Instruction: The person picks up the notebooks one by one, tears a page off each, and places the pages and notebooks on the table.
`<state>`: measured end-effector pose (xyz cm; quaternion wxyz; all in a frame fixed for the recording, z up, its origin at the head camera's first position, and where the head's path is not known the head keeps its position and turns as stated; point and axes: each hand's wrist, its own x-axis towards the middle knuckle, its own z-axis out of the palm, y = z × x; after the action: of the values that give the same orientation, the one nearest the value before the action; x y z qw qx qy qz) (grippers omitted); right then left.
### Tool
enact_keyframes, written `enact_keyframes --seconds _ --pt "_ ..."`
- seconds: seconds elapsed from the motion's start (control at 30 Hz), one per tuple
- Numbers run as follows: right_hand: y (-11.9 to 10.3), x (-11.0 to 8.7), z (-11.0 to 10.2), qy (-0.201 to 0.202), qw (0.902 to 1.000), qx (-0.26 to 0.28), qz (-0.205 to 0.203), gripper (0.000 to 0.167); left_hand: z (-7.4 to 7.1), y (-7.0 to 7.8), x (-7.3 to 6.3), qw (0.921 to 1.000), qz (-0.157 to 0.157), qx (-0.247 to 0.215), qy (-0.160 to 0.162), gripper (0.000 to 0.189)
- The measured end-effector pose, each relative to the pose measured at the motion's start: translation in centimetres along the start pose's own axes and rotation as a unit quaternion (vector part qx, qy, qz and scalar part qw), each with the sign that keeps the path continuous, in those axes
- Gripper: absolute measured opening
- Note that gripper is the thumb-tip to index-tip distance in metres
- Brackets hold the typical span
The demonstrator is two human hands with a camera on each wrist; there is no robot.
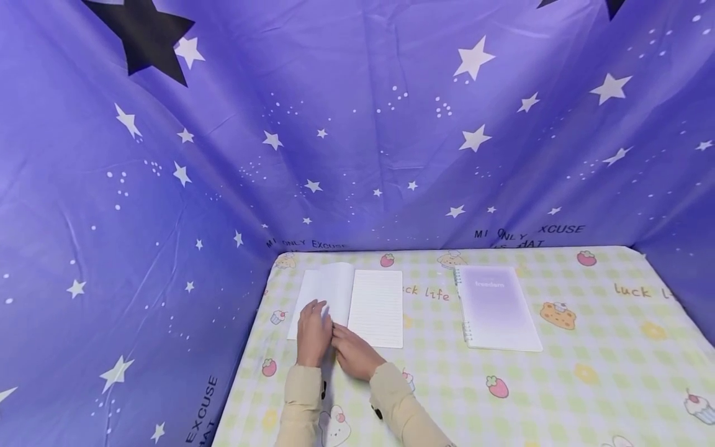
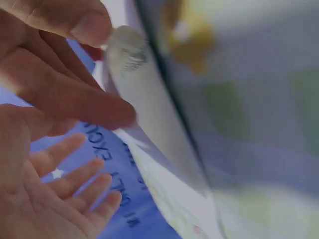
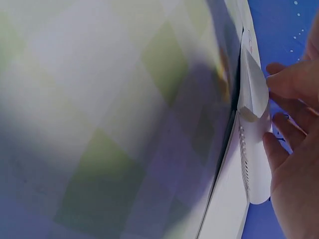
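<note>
An open lined notebook (image 1: 378,308) lies at the left of the table, one leaf (image 1: 337,280) bowed up beside its middle. My left hand (image 1: 314,332) is over the left-hand page, near the front. Its fingers (image 2: 82,191) are spread in the left wrist view. My right hand (image 1: 357,354) is at the near end of the notebook's middle, right beside the left. Its fingertips pinch the curled paper edge (image 2: 149,99). In the right wrist view the curled leaf (image 3: 258,164) shows end-on, with fingers (image 3: 294,82) against it.
A closed lilac spiral notebook (image 1: 494,313) marked "freedom" lies to the right. A checked cloth with printed strawberries and cakes covers the table (image 1: 424,385). Purple starry curtains (image 1: 357,124) hang behind it and on both sides.
</note>
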<state>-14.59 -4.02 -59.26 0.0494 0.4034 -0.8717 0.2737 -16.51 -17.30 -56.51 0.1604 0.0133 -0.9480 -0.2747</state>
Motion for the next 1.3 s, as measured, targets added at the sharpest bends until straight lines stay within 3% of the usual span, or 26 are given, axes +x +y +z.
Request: enact_keyframes --seconds 0.13,0.23,0.33,0.43,0.57,0.73,0.97,1.13,1.3 --pt "0.0 -0.2 -0.3 0.003 1.0000 -0.005 0.001 0.012 0.3 1.1 1.3 0.9941 0.078 -0.012 -0.075 0.024" --pt "0.0 -0.5 -0.6 -0.009 0.9998 0.002 0.018 0.012 0.5 1.6 2.1 0.9791 0.142 -0.023 -0.144 0.024" --pt "0.1 -0.8 -1.2 -0.026 0.9990 0.024 0.029 0.015 0.8 1.5 2.5 0.9665 0.172 -0.021 -0.190 0.023" --pt "0.7 -1.1 -1.8 -0.034 0.9974 0.055 0.032 0.019 1.0 1.0 2.6 0.9640 0.164 -0.015 -0.209 0.024" --pt "2.0 -1.3 -3.0 -0.021 0.9958 0.077 0.045 0.021 1.1 0.3 2.6 0.9661 0.145 -0.013 -0.213 0.026" --pt "4.1 -1.7 -3.9 -0.005 0.9942 0.053 0.094 0.020 1.3 -0.2 2.6 0.9690 0.129 0.002 -0.210 0.032" --pt "6.4 -2.5 -4.1 0.003 0.9858 0.034 0.164 0.035 2.1 -0.3 2.1 0.9722 0.091 0.002 -0.216 0.046" --pt "7.3 -3.1 -4.2 -0.017 0.9785 0.028 0.204 0.054 2.8 -0.5 1.7 0.9718 0.067 0.003 -0.226 0.058" --pt "7.8 -3.5 -4.3 -0.056 0.9744 0.018 0.217 0.061 3.4 -0.9 1.5 0.9707 0.072 0.017 -0.228 0.063"
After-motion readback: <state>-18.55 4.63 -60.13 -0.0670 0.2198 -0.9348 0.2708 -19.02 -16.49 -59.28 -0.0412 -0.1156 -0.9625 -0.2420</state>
